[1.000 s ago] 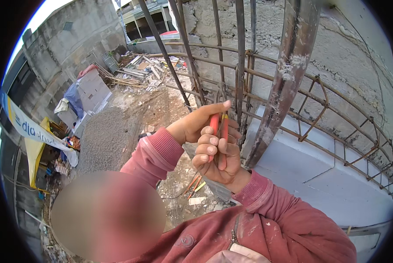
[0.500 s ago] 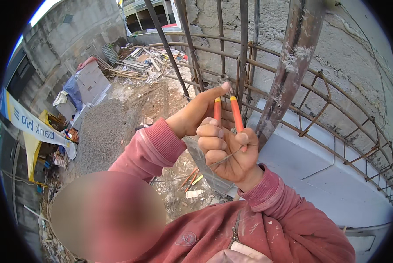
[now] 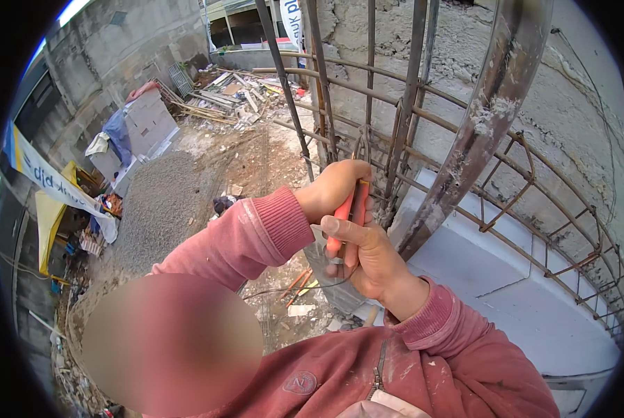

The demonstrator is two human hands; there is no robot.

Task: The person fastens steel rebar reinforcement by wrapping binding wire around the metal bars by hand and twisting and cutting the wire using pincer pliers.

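Observation:
My right hand (image 3: 376, 261) is closed round the orange-red handles of a pair of pincers (image 3: 342, 212), thumb over them. The pincers' jaws point up at the rebar, by a crossing of upright bars (image 3: 402, 104) and horizontal hoops (image 3: 388, 97). My left hand (image 3: 334, 187) is curled in beside the jaws, against the bars; its fingertips are largely hidden, and what they hold cannot be made out. A thin dark wire (image 3: 284, 288) trails leftward from below my right hand.
A thick, cement-splashed metal post (image 3: 489, 111) slants close by on the right. Behind it, a curved rebar cage (image 3: 528, 184) runs along the rough wall over a pale ledge (image 3: 465, 258). Below left lie a gravel heap (image 3: 155, 202) and scrap timber (image 3: 221, 94).
The handles have been drawn together and tilted, with my right hand turned and rewrapped on them. My left hand has moved from an extended thumb to a curled grasp near the jaws.

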